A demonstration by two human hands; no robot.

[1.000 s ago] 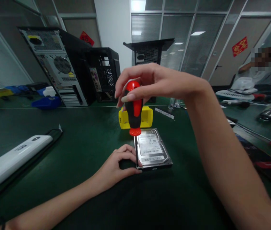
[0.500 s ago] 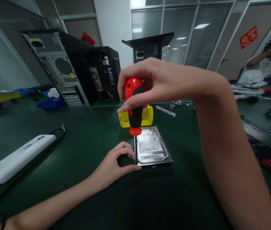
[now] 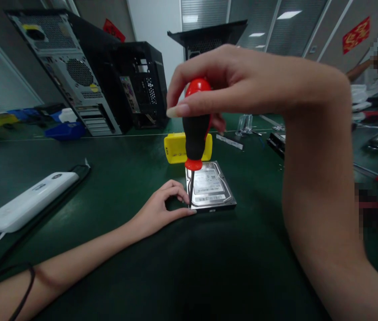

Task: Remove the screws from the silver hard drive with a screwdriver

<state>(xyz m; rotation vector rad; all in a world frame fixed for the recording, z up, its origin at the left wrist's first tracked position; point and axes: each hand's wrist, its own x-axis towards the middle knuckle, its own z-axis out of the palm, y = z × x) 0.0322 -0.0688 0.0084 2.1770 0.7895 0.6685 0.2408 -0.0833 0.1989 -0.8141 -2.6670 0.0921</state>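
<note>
Green tabletop (image 3: 122, 165): one screwdriver (image 3: 196, 133), one drive (image 3: 209, 185).

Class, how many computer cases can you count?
3: tall case at left, open case beside it, third case partly behind the right hand. Others may be hidden.

Looks like we're in an office that doubles as a PC repair spot: glass partitions with blinds (image 3: 205, 11) and ceiling lights reflected in them, plus computer cases (image 3: 88, 71) lined up along a green tabletop (image 3: 125, 178). We've also got a white power strip (image 3: 30, 200), parts bins (image 3: 65, 130) and loose tools around.
</note>
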